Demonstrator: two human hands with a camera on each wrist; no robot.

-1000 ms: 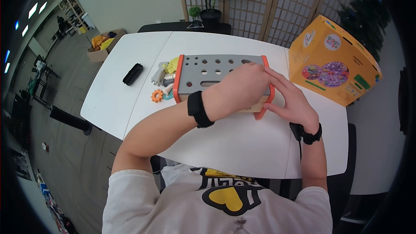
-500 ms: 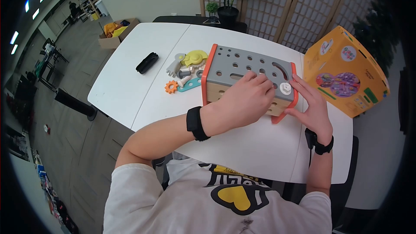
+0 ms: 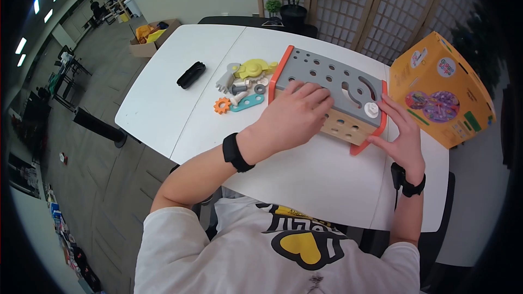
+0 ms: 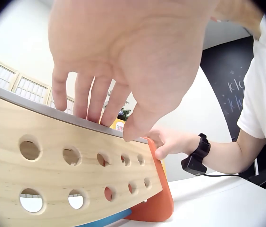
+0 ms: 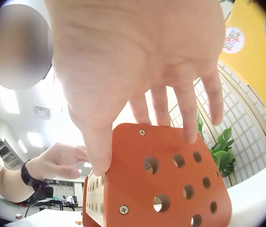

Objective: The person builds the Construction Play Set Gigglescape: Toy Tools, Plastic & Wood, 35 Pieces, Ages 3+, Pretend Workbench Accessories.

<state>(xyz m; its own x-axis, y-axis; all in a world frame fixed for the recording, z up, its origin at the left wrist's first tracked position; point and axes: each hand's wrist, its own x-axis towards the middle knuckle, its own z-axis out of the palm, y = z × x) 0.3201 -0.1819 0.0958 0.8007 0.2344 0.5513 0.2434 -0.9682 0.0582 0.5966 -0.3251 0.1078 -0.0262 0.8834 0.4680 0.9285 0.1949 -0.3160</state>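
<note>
Currently, in the head view, both hands are at a toy workbench that stands on a white table. The left hand reaches over its near long edge, fingers extended onto the grey perforated top; whether anything lies under them I cannot tell. The right hand spreads wide around the near corner of the red-orange end panel, its fingers at the top and its thumb lower, at the front. Just beside the right fingertips sits a white screw head. Beyond the left hand, to its left, are an orange gear, a teal perforated strip, a grey nut and a yellow toy piece; farther left lies a black case. Past the right hand stands a yellow-orange carton.

From the left wrist, the left fingers are straight and slightly apart behind the grey edge, with the thumb on its near side. Below that hand runs a pale wooden panel with two rows of round holes.

From the right wrist, the right thumb meets the end panel's front edge while the straight fingers reach its top edge, one overlapping the drilled outer face.
</note>
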